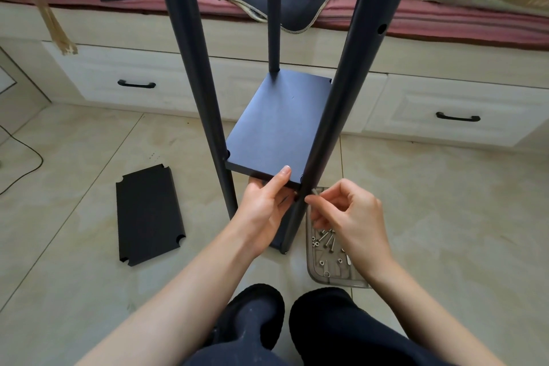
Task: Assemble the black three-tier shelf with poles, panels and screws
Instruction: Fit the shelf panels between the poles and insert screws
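The left hand (264, 202) grips the near edge of the middle panel (276, 131), holding it level so its corner notch meets the right front pole (341, 104). The right hand (344, 214) pinches a screw (314, 191) at that pole, apparently to fasten the joint. Spare screws lie in the tray (315, 269) just below; the last panel (148, 211) waits on the floor.

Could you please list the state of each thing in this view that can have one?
Left hand: grips the raised panel's near edge.
Right hand: pinches a screw at the near right pole.
Raised panel: held level between the poles.
Near right pole: upright, side hole empty.
Spare panel: flat on the floor, unattached.
Tray: on the floor, holding loose screws and nuts.
Drawers: closed.
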Motion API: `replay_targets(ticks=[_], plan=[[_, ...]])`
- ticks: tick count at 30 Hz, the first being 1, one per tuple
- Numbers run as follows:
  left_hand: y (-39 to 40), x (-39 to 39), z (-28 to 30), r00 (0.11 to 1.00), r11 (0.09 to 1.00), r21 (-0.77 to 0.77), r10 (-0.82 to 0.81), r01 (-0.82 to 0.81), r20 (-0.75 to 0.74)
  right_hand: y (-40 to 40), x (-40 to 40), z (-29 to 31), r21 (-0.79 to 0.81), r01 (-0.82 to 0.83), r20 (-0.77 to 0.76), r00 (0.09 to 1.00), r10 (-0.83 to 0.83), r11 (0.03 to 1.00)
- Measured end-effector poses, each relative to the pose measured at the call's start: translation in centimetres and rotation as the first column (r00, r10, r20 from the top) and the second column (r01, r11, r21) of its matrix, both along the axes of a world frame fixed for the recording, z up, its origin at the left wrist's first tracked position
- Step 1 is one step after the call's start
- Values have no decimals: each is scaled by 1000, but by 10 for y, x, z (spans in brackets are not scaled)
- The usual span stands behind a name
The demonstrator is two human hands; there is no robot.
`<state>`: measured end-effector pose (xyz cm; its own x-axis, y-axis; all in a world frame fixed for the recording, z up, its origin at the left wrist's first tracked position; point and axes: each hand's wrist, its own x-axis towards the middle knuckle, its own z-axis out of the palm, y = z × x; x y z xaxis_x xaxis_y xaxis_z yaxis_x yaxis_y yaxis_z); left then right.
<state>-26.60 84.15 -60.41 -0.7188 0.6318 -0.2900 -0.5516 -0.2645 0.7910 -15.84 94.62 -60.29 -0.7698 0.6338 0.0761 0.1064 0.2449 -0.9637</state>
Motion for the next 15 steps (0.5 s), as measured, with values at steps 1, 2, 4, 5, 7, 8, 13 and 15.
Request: replay_targets(ticks=[1,2,4,5,7,8,13,15], plan=[[0,0,0,1000,1000,2,2,-2,-6,0,0,0,53,-5,17,1000,4,999],[0,0,0,1000,1000,8,1,-1,-13,-1,0,0,114,-15,35,999,11,993],[0,1,1,1000,1000,19,-5,6,-25,-1,0,0,242,-32,67,998,16,970],[0,1,1,1000,1000,20,-8,9,-27,0,0,1,298,-37,77,997,14,954],[1,0,1,1000,1000,16,-8,9,-26,1,0,3,381,-48,84,996,16,924],[1,0,1,1000,1000,11,-6,6,-24,1,0,4,397,-51,86,996,18,916],[1,0,0,999,1000,-10,-6,6,-33,1,-5,5,320,-32,89,996,4,947],[0,0,0,999,1000,-17,-11,10,-44,1,-7,6,290,-13,86,996,-12,957]])
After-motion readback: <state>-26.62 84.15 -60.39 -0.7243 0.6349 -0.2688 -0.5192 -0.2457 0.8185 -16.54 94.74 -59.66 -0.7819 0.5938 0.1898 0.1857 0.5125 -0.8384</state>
